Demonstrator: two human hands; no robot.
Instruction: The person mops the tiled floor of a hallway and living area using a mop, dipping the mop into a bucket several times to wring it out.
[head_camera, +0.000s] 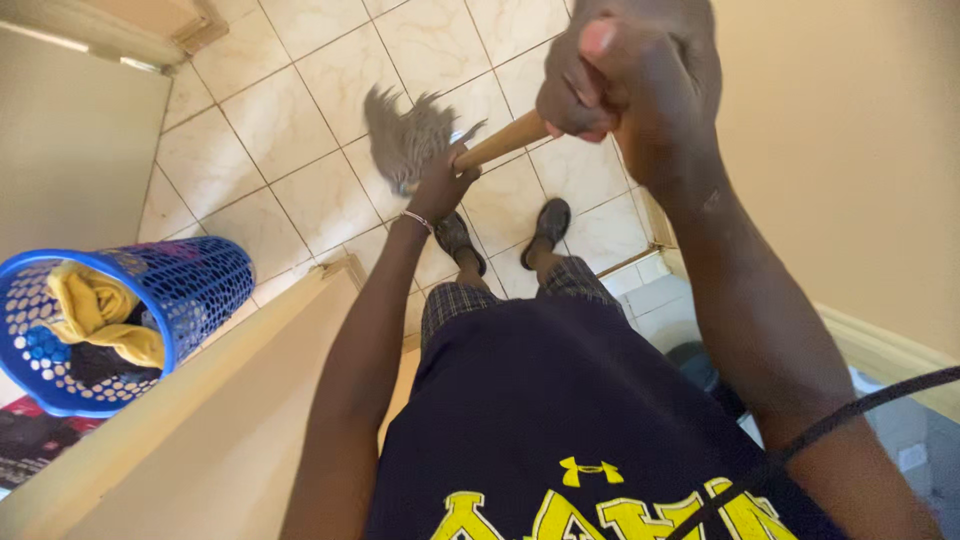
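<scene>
A mop is seen held in both hands over a tiled floor (290, 110), viewed from above. The right hand (625, 80) is raised close to the camera, its fingers (570, 95) curled fully round the upper end of the wooden mop handle (505, 140) with no gap visible. The left hand (440, 185) is placed lower on the same handle, just behind the mop head; its fingers are wrapped about the shaft, though the far side of the grip is hidden by the hand itself. A thin bracelet (417, 219) is worn at the left wrist.

The handle is tilted, running down and away from the right hand towards the floor. The grey stringy mop head (405, 135) is found at its lower end, on or just above the pale marbled tiles; contact cannot be confirmed, as the strands are blurred. The mop head lies ahead of the person's feet, which are shod in dark shoes (550, 225) and set apart on the tiles.

A dark shirt with yellow lettering and checked shorts (570, 280) are noted below the arms. To the left, a blue perforated laundry basket (190, 285) is seen tipped on its side beyond a cream ledge (200, 400), with yellow cloth (95, 310) and dark items inside. A beige wall (850, 150) is recorded on the right.
</scene>
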